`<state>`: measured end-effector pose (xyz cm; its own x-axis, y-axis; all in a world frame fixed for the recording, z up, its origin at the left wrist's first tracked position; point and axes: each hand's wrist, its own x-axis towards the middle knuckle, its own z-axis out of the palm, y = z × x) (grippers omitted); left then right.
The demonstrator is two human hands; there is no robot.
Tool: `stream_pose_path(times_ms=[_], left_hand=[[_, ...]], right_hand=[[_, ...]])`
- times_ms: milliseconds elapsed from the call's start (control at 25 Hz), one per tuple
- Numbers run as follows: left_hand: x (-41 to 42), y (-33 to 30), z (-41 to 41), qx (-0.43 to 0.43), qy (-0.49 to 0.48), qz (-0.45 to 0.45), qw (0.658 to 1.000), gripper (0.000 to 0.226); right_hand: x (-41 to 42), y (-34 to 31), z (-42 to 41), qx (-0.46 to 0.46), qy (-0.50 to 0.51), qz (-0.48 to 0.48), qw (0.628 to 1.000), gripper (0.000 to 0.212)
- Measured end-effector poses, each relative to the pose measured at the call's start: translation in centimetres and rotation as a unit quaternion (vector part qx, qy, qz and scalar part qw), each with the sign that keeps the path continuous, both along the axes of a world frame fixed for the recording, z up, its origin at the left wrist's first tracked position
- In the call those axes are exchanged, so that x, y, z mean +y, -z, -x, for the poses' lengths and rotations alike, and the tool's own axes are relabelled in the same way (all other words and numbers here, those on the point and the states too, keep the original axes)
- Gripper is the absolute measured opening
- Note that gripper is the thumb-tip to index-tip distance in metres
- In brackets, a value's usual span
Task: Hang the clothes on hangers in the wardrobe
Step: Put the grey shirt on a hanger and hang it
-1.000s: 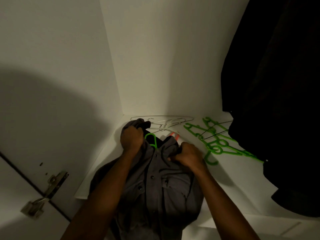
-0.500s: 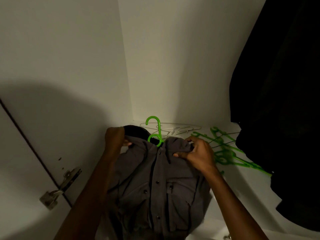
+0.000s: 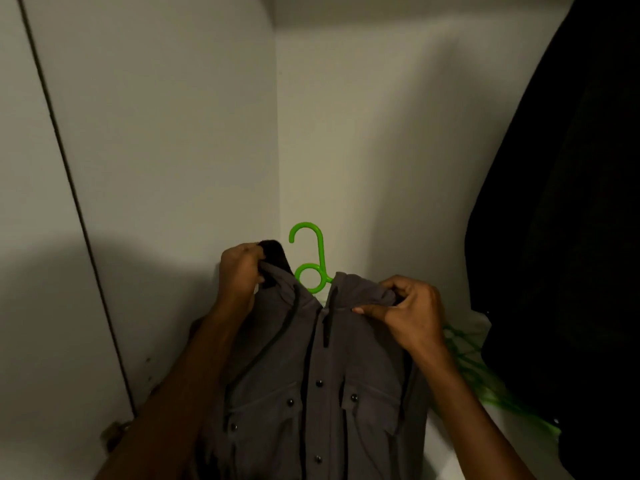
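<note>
A grey button-up shirt [image 3: 322, 382] with two chest pockets hangs in front of me inside the wardrobe, on a green plastic hanger [image 3: 311, 258] whose hook sticks up out of the collar. My left hand [image 3: 240, 271] grips the shirt's left shoulder, next to a dark fold of fabric. My right hand [image 3: 408, 313] pinches the right shoulder near the collar. The hanger's arms are hidden under the cloth.
Dark clothes [image 3: 568, 237] hang along the right side. Several green hangers [image 3: 485, 382] lie on the white wardrobe shelf [image 3: 460, 452] behind my right wrist. The white side wall [image 3: 166, 133] and door edge stand at left, with a metal hinge [image 3: 112, 436] low down.
Both hands have lifted the shirt and hanger up off the shelf, and my view has tilted upward. The hook now stands clear above the collar.
</note>
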<state>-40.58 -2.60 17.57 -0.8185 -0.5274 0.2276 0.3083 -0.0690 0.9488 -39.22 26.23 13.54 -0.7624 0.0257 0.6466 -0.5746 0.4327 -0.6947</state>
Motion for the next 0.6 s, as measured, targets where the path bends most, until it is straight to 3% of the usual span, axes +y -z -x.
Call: stream_pose_path(times_ms=[160,400,520,600], left_hand=[[-0.2,-5.7,-2.6,0.094,-0.090,0.067,0.989,0.025],[1.1,-12.2,-4.3,0.195,-0.092,0.162,0.963,0.025],[0.4,-14.0,-4.0,0.170,-0.096,0.227,0.954,0.025],[-0.1,-15.2,-3.9,0.122,-0.094,0.301,0.941,0.051]], right_hand=[[0.7,-5.7,0.2,0.031,0.006,-0.006,0.999,0.041],[1.8,-13.4,0.7,0.047,0.000,0.000,0.999,0.051],[3.1,-16.1,1.0,0.076,-0.003,0.034,0.996,0.059],[4.0,-18.3,0.9,0.092,0.002,0.041,0.995,0.058]])
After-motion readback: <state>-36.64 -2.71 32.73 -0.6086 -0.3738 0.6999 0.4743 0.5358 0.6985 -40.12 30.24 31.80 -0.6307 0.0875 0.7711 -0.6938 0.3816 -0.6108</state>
